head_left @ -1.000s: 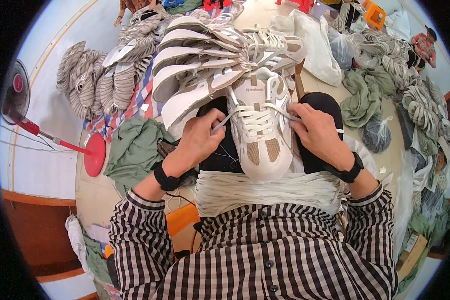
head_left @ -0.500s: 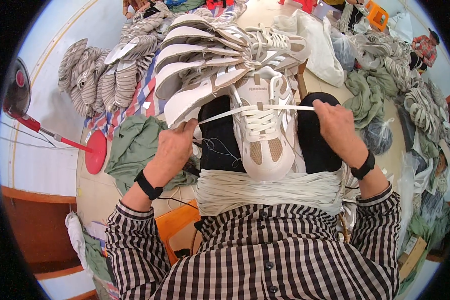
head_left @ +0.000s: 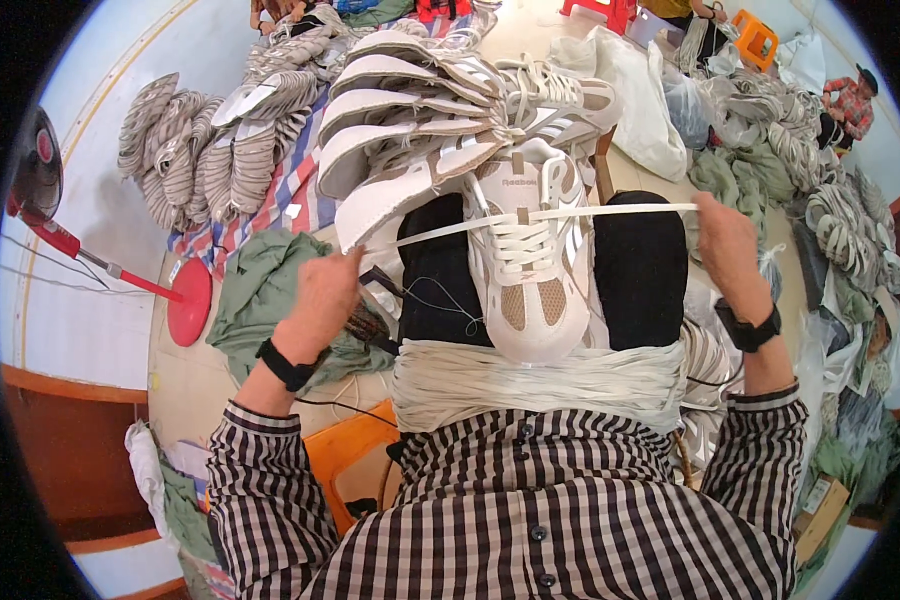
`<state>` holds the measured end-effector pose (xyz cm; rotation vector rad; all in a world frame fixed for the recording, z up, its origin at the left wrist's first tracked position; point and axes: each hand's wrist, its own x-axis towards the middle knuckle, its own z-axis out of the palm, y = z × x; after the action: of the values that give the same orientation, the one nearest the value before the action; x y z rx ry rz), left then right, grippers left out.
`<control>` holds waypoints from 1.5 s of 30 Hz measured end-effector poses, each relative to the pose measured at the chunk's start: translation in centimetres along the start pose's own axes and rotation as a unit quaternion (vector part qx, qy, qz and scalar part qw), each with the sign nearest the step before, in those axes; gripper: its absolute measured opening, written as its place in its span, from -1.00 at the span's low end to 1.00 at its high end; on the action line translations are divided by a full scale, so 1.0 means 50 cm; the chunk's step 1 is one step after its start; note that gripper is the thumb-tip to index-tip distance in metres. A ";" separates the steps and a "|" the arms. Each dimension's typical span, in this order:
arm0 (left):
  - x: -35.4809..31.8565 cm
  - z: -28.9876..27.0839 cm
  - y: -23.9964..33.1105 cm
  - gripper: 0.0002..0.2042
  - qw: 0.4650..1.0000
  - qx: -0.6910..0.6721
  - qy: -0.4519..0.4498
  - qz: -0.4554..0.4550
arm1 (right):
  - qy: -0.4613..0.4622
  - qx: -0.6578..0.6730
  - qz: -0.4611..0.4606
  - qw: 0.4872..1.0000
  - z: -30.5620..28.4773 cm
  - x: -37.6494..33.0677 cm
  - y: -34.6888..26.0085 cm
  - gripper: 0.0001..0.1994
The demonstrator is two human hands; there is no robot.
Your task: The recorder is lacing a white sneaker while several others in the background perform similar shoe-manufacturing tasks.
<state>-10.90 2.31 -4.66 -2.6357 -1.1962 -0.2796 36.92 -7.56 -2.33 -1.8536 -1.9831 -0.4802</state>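
Note:
A white and beige shoe upper (head_left: pixel 531 300) lies between my black-clad knees, toe toward me, with white lacing crossed over its front. From its upper eyelets a flat white shoelace (head_left: pixel 625 210) runs out to both sides, pulled taut. My left hand (head_left: pixel 322 292) is closed on one end. Farther out, at the right, my right hand (head_left: pixel 730 245) pinches the other end. Across my lap lies a bundle of loose white laces (head_left: pixel 540 378). Beyond the shoe, a fanned stack of shoe uppers (head_left: pixel 400 130) spreads to the left, next to another laced upper (head_left: pixel 562 100).
A red fan (head_left: pixel 185 300) stands at the left beside green cloth (head_left: pixel 265 285). Piles of bundled uppers (head_left: pixel 195 150) line both sides. An orange stool (head_left: pixel 345 450) is beside me, and a white sack (head_left: pixel 620 95) lies ahead. Other people sit farther off.
Both hands have moved apart, my left to the left and slightly down, my right to the right. More lace now stretches out on the right side.

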 end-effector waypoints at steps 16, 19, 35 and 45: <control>-0.136 -0.144 -0.076 -0.59 0.977 -0.128 0.162 -0.053 | -0.031 0.015 0.227 0.973 -0.030 -0.338 0.397 -0.74; -0.182 -0.121 -0.105 -0.58 0.977 -0.088 0.162 -0.102 | -0.042 0.017 0.283 0.958 -0.039 -0.378 0.432 -0.73; -0.298 -0.088 -0.219 -0.92 0.981 0.076 -0.033 -0.175 | -0.080 0.097 0.379 0.917 -0.095 -0.433 0.445 -0.75; -0.407 -0.027 -0.357 -0.86 0.953 0.109 -0.069 -0.274 | -0.020 0.500 0.146 0.854 -0.074 -0.051 -0.101 -0.82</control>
<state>-37.69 -1.19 -6.46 -2.1193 -1.8751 -0.0458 32.17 -11.96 -0.31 -1.3872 -1.4382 0.5993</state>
